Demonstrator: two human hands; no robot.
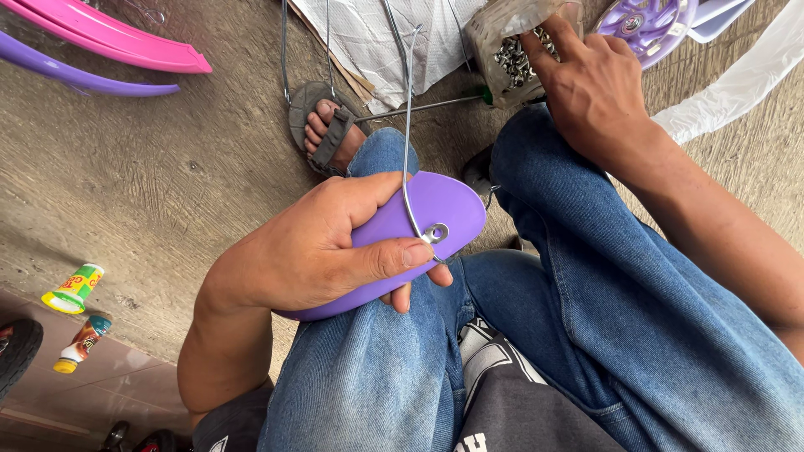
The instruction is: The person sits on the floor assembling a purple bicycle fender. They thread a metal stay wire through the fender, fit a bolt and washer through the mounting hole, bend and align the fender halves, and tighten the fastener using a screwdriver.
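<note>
My left hand (pixel 322 243) grips a curved purple plastic fender (pixel 435 209) over my left knee, the thumb pressing near a metal eyelet (pixel 437 233). A thin bent wire stay (pixel 408 134) rises from that eyelet toward the floor ahead. My right hand (pixel 590 79) reaches forward, fingers dipped into a clear plastic bag of small metal nuts and bolts (pixel 511 54). Both legs are in blue jeans, and a sandalled foot (pixel 328 130) rests on the ground.
A pink fender (pixel 109 38) and a purple fender (pixel 75 75) lie at the top left. A purple wheel (pixel 645 21) and a white plastic bag (pixel 737 79) are at the top right. Two small bottles (pixel 75 289) lie on the concrete at left, by a black tyre (pixel 12 351).
</note>
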